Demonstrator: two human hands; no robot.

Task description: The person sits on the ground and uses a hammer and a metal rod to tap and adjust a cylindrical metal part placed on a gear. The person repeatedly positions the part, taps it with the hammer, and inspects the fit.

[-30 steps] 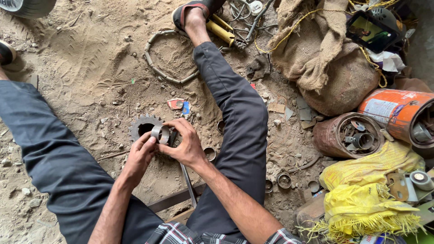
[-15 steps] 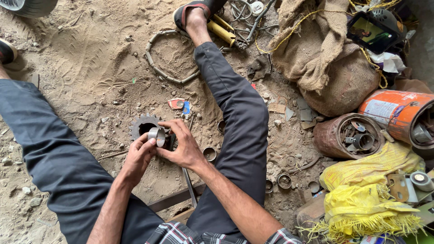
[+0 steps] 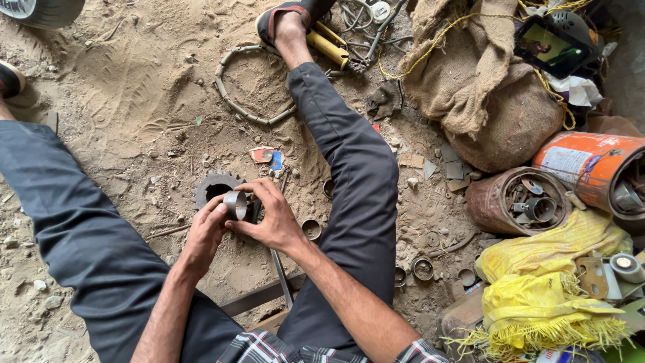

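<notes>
I sit on sandy ground with both legs spread. My left hand (image 3: 205, 232) and my right hand (image 3: 269, 215) together hold a short metal ring sleeve (image 3: 235, 204) between the fingertips, just above the ground. Right behind it a dark toothed gear (image 3: 209, 187) lies flat in the sand. A small metal cup-like ring (image 3: 311, 229) rests beside my right wrist. A thin metal rod (image 3: 282, 277) lies under my right forearm.
A rusty tin of metal parts (image 3: 521, 202) and an orange can (image 3: 591, 168) lie at the right, beside yellow sacks (image 3: 551, 296) and a burlap bag (image 3: 484, 87). Small rings (image 3: 422, 268) dot the ground. A bent hoop (image 3: 248, 81) lies ahead, a phone (image 3: 551, 44) top right.
Both hands have kept the ring sleeve, turning it slightly and drawing it a little closer to me; the gear stays on the sand.
</notes>
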